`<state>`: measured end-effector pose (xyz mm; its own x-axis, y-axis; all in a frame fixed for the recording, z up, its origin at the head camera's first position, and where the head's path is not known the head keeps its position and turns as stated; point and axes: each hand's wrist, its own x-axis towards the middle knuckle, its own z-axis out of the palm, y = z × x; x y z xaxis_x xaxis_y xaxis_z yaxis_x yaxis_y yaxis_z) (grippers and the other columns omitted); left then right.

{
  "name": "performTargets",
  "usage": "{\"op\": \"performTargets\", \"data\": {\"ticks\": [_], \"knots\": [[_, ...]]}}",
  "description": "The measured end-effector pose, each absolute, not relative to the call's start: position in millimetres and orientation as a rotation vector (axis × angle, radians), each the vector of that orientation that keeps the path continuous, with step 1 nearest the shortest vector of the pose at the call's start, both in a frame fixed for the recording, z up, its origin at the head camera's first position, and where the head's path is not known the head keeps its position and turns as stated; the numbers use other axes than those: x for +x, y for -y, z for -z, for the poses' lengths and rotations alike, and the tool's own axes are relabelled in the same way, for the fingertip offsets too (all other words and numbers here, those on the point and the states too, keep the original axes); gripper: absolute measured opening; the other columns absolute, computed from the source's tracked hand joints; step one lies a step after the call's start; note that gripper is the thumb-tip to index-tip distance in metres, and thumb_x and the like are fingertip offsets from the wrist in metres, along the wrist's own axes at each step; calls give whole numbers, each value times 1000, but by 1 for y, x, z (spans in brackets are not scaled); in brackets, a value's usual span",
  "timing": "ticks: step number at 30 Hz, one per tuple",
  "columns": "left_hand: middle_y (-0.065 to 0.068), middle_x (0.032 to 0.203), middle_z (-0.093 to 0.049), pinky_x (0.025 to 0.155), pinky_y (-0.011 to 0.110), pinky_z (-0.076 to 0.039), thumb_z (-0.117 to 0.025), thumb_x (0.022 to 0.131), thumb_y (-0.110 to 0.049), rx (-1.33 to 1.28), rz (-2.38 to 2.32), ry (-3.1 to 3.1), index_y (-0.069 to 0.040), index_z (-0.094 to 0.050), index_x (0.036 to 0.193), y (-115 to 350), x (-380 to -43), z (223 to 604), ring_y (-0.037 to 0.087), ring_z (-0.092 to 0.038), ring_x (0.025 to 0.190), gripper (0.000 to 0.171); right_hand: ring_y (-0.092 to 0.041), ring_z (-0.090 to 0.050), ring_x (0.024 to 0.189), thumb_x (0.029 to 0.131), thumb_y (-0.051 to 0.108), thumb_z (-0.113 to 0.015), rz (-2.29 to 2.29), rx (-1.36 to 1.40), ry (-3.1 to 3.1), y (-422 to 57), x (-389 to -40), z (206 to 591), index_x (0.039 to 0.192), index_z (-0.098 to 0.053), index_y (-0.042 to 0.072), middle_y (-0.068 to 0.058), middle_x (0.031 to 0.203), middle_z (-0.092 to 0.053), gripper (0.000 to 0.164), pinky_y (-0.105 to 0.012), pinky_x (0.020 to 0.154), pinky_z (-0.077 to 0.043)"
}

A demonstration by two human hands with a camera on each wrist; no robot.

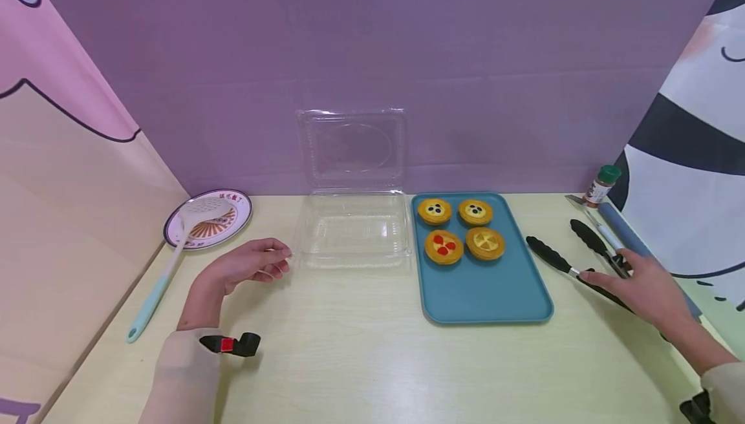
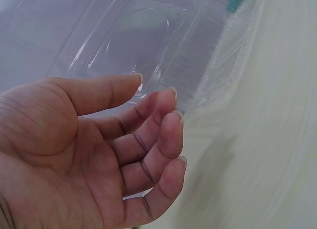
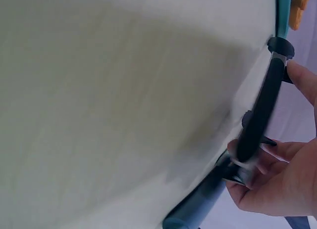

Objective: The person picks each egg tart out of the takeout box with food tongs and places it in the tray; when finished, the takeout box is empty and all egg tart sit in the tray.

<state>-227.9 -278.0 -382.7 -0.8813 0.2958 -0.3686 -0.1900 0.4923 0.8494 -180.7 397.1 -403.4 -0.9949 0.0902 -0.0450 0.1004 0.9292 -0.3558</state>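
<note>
My right hand (image 1: 648, 288) holds black-handled tongs (image 1: 550, 254) at the table's right side, its thumb and fingers on the two arms. The right wrist view shows the dark tongs (image 3: 262, 105) between thumb and fingers, their arms spread. Relaxed and loosely curled, my left hand (image 1: 250, 262) holds nothing; it hovers just left of a clear plastic clamshell box (image 1: 357, 192), whose lid stands up. In the left wrist view the box (image 2: 133, 36) lies beyond the fingertips. Several small tarts (image 1: 443, 247) with different toppings sit on a blue tray (image 1: 483, 298) between the box and the tongs.
At the left, a white slotted ladle (image 1: 154, 304) with a pale green handle lies across a patterned plate (image 1: 241, 217). Beyond the tongs are a green-capped jar (image 1: 602, 185), a slim metal-tipped utensil (image 1: 605, 233) and a blue strip (image 1: 625, 230). A purple backdrop (image 1: 495, 88) rises behind.
</note>
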Motion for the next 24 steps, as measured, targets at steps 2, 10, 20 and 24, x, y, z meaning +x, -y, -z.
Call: {"op": "performTargets", "data": {"ticks": [2,10,20,24], "knots": [[3,98,-65,84,32,-53,-55,104,-31,88,-1377,-2273,4,-50,127,280,-228,382,17,-63,88,42,-60,-51,112,87,67,-62,552,149,-3052,-398,-181,405,148,-28,-15,-45,131,-47,108,-63,78,-47],[16,118,-64,87,33,-54,-51,105,-30,82,-1368,-2383,4,-44,136,297,-226,374,23,-64,102,47,-61,-50,113,86,70,-62,497,147,-3056,-398,-184,409,149,-27,-14,-44,132,-47,111,-63,78,-48],[25,150,-44,105,58,-40,-42,107,-40,138,-1206,-2879,-2,-40,147,300,-219,337,46,-43,136,55,-65,-47,112,85,72,-60,405,91,-3055,-393,-185,407,148,-24,-18,-46,131,-45,115,-67,79,-46],[23,154,-42,108,66,-32,-45,106,-42,286,-1034,-3100,-5,-42,149,297,-215,325,48,-36,142,56,-69,-39,114,84,72,-63,356,62,-3096,-387,-183,401,147,-25,-14,-48,131,-41,113,-73,85,-40]]}}
